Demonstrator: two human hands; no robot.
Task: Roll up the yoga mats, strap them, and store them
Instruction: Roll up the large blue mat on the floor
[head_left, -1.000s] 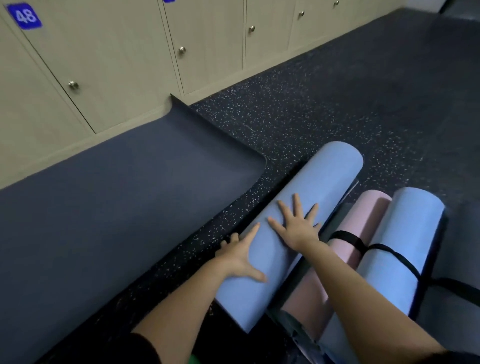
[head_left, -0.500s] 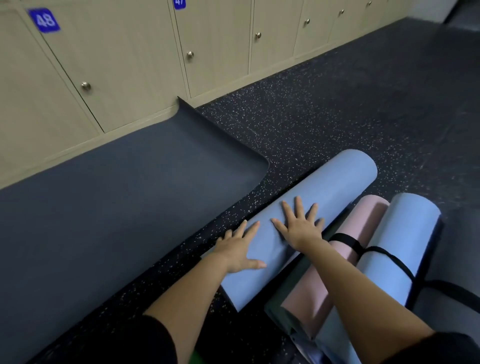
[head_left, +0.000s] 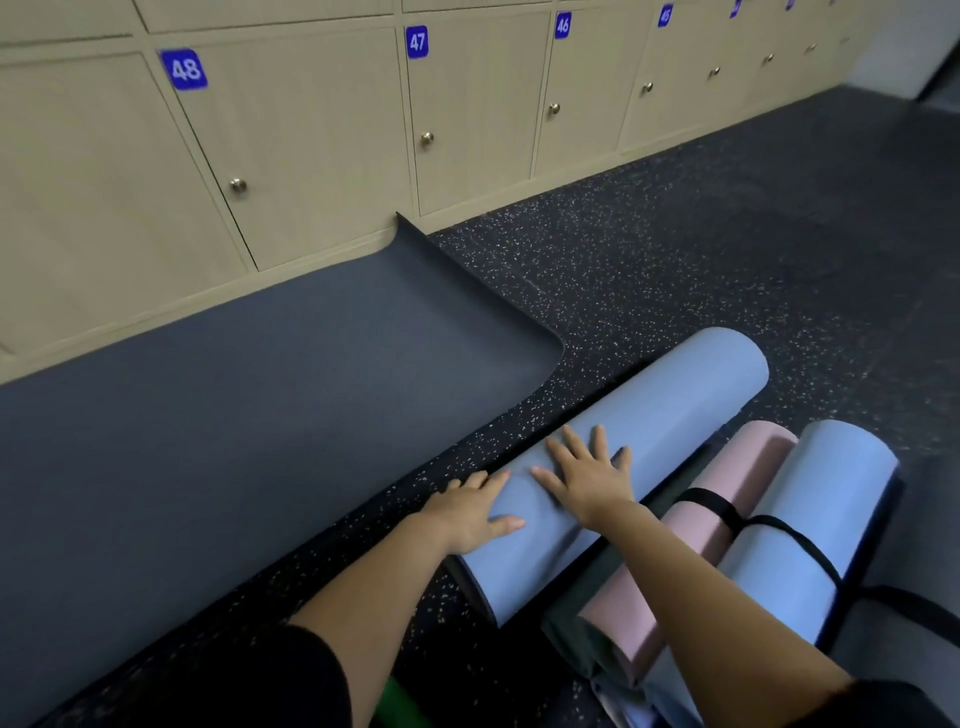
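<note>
A rolled blue yoga mat (head_left: 670, 415) lies diagonally on the speckled floor, with no strap around it. My left hand (head_left: 470, 512) rests flat on its near left side, fingers straight. My right hand (head_left: 589, 478) presses on its top with fingers spread. To its right lie a rolled pink mat (head_left: 727, 499) and a second rolled blue mat (head_left: 810, 509), both crossed by a black strap (head_left: 727, 512). A dark grey mat (head_left: 260, 415) lies unrolled on the left, its far corner curled up against the lockers.
Beige lockers (head_left: 311, 156) numbered 48, 47 and 46 line the wall behind the flat mat. Dark speckled floor (head_left: 727, 234) stretches to the right. A grey mat edge (head_left: 930, 519) shows at the far right, and something green (head_left: 400, 706) sits near the bottom edge.
The view has tilted up, showing more lockers. Both hands stay flat on the blue roll, which has shifted slightly away from the pink and blue rolls.
</note>
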